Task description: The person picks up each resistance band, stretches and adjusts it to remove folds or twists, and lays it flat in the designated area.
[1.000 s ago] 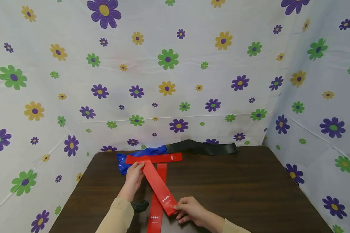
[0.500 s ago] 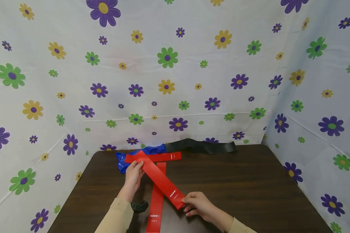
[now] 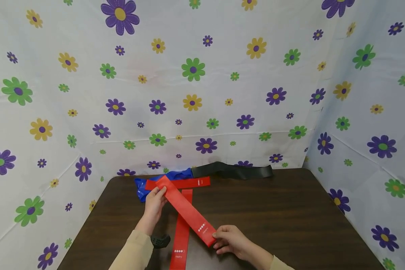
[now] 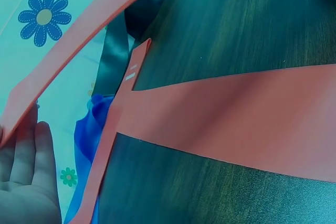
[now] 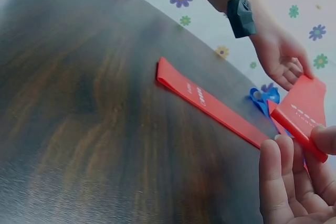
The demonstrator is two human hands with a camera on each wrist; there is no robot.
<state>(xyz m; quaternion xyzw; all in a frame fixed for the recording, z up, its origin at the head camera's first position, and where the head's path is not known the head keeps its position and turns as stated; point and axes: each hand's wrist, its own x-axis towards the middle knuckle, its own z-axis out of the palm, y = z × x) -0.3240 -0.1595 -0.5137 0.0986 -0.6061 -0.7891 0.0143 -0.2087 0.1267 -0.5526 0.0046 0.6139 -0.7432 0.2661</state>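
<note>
the held red band (image 3: pixel 187 210) is stretched between the two hands, raised above the table (image 3: pixel 273 217), flat along its length and slanting from its far left end to its near right end. the left hand (image 3: pixel 155 204) pinches the far end of the held red band between thumb and fingers, the fingers lying close together behind it. the right hand (image 3: pixel 233 242) pinches the near end, thumb on the printed face, index finger behind, the other fingers loosely bent and a little apart below. the print beside that near end reads "heavy", next to a row of white dots

under the held red band, crossed by it in the head view, a second red band (image 3: pixel 180 243) lies on the table and runs toward the person, with the same "heavy" print at its near end. just beyond the far end of the held red band, a third red band (image 3: pixel 189 183) lies crosswise, its print too small to read. behind that is a crumpled blue band (image 3: pixel 179 175), and to the right of it, farther from the held red band, a black band (image 3: pixel 236 171)

a dark wrist device (image 3: pixel 160 241) sits left of the held red band, at the cuff of a pale sleeve (image 3: pixel 135 247). a white cloth with flowers (image 3: pixel 222 75) hangs beyond everything
</note>
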